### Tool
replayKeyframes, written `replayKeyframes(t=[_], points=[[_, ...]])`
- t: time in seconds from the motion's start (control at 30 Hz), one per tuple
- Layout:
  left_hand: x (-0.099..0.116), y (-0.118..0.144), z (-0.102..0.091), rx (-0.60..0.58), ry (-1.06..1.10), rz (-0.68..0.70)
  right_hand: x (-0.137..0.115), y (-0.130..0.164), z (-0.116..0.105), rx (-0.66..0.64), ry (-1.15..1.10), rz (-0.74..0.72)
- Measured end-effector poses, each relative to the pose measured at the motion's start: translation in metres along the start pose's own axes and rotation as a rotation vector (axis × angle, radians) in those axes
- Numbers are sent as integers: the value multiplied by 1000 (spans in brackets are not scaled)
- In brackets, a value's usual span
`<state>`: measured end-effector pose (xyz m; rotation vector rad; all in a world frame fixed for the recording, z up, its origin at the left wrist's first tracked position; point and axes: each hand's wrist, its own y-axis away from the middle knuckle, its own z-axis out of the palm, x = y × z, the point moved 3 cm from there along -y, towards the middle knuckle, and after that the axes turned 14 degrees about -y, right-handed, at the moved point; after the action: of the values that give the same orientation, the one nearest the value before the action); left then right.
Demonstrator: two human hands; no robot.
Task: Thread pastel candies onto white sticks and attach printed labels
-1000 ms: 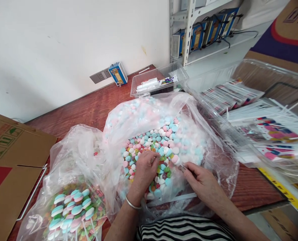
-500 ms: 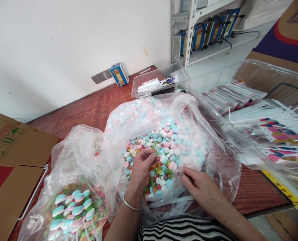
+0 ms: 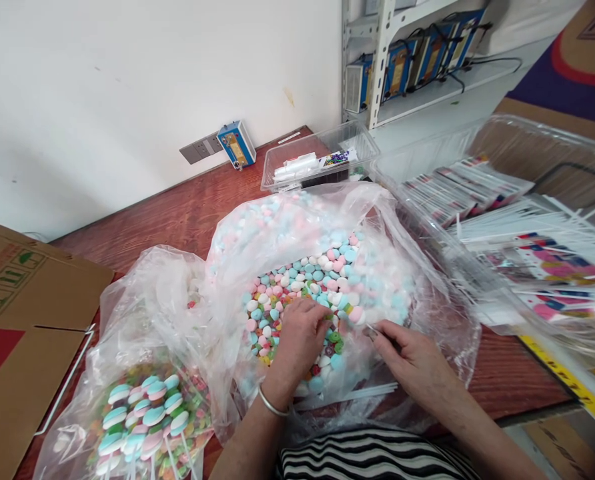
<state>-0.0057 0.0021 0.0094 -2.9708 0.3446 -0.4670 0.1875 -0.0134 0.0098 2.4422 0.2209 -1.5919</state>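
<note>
left grip [image 3: 300, 333] spread on candies [image 3: 307, 280] (in a clear bag); right grip [image 3: 410, 357] pinches stick [image 3: 372, 331].

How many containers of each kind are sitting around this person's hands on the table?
Plastic bags: 2
Clear plastic trays: 2
Cardboard boxes: 1
Total: 5
The left hand and right hand are both in the bag of loose candies.
</note>
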Motion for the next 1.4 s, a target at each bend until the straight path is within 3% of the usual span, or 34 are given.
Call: replayKeyframes(t=[0.1,0.17,0.37,0.5,0.67,0.8,0.9,1.0,1.2,1.3,1.4], points=[[4,-1,8,13,-88,-25,2,1,1,-4,13,-2],[2,-2,9,37,-27,-72,3,3,0,-12,29,-5],[-19,0,5,13,575,-474,2,5,0,-83,93,-16],[-22,0,3,-18,794,-567,0,5,4,-103,129,-12],[-17,1,1,13,739,-473,-3,6,7,-113,132,-1],[-6,3,-8,137,402,-201,-3,5,9,-89,84,-26],[-1,3,-14,135,346,-46,0,4,9,-50,0,-35],[-8,2,-17,148,350,-128,5,3,6,-10,-87,-14],[-12,2,-7,52,-57,-103,7,2,2,-8,-126,-1],[-14,3,-2,68,24,-145,4,3,2,-42,-114,5],[-21,5,-2,90,312,-299,1,4,3,-80,-70,-8]])
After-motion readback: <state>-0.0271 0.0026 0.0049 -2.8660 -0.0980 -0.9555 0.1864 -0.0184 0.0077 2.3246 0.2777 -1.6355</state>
